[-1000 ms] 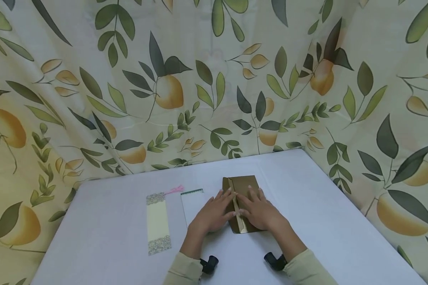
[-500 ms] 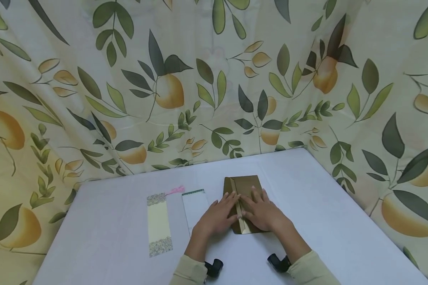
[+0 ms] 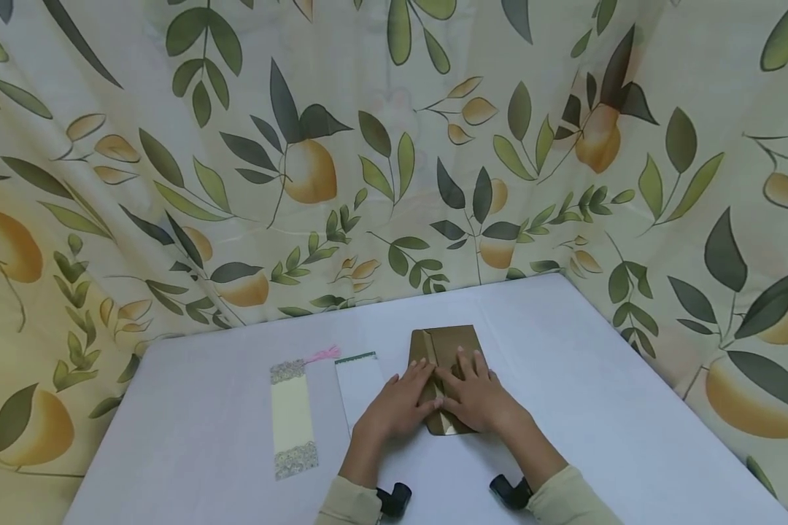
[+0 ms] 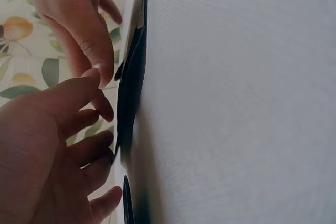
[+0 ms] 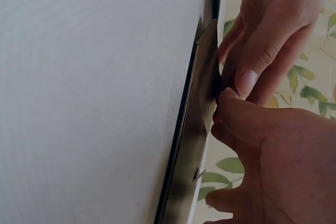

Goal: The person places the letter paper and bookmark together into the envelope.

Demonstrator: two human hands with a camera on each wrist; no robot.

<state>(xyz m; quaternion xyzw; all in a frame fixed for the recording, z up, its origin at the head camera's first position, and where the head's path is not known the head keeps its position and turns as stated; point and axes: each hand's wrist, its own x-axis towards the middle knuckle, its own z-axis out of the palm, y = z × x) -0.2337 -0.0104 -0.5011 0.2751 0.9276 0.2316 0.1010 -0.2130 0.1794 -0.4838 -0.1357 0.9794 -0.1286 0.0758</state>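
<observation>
A gold-brown paper envelope (image 3: 449, 339) with a narrow folded strip lies on the white table. My left hand (image 3: 400, 401) rests on its left part, fingers fairly straight. On its right part my right hand (image 3: 482, 401) presses with extended, spread fingers. The two thumbs meet over the strip near the middle, and the hands cover much of the envelope. In the left wrist view the left hand (image 4: 37, 145) fills the lower left, with the envelope's dark edge (image 4: 131, 87) beside the fingertips. The right wrist view shows the right hand (image 5: 294, 161) and the envelope's layered edge (image 5: 197, 108).
Left of the hands lies a cream bookmark (image 3: 292, 415) with patterned ends and a pink tassel (image 3: 324, 354). Between it and the left hand is a white card (image 3: 357, 383) with a green top edge. A curtain (image 3: 394, 160) with a fruit-and-leaf print stands behind the table (image 3: 190, 437).
Both hands stay on the envelope and shift only slightly along the strip. The head view has moved a little; the bookmark and card lie as before.
</observation>
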